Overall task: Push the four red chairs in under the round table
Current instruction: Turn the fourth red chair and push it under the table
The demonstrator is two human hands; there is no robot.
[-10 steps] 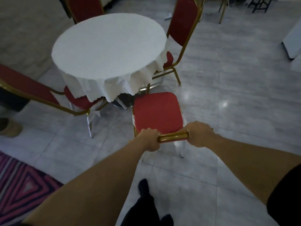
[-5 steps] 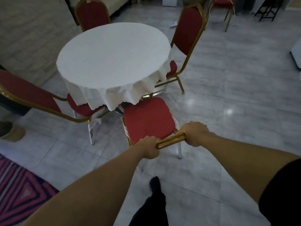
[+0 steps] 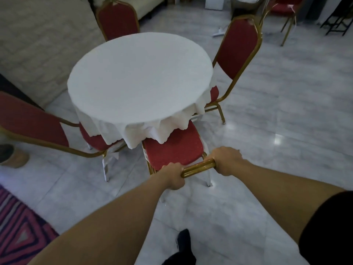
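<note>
Left hand point(image 3: 172, 175): closed around the left end of the gold top rail point(image 3: 197, 167) of the near chair's back, fingers wrapped over the bar.
Right hand point(image 3: 227, 160): closed around the right end of the same rail; a bare stretch of gold tube shows between the two hands.
Near chair point(image 3: 174, 150): straight ahead of both hands; the front of its red seat lies under the hanging edge of the white tablecloth point(image 3: 152, 131), while the rear of the seat is in the open just beyond the knuckles.
Worktop point(image 3: 140, 77): round, covered in white cloth, past the near chair and a little to the left of the hands.
Left chair point(image 3: 34, 121): well to the left of the left hand, red back with gold frame, its seat partly under the cloth.
Right chair point(image 3: 238, 48): beyond the right hand on the worktop's far right, back upright, seat edge tucked beneath the cloth.
Far chair point(image 3: 117, 20): on the far side of the worktop from the hands, only its back visible above the rim.
Floor point(image 3: 277, 121): pale glossy tiles under everything.
Rug point(image 3: 17, 232): striped red and dark, low and left of the left forearm.
Shoe point(image 3: 183, 238): dark, on the floor between the forearms.
</note>
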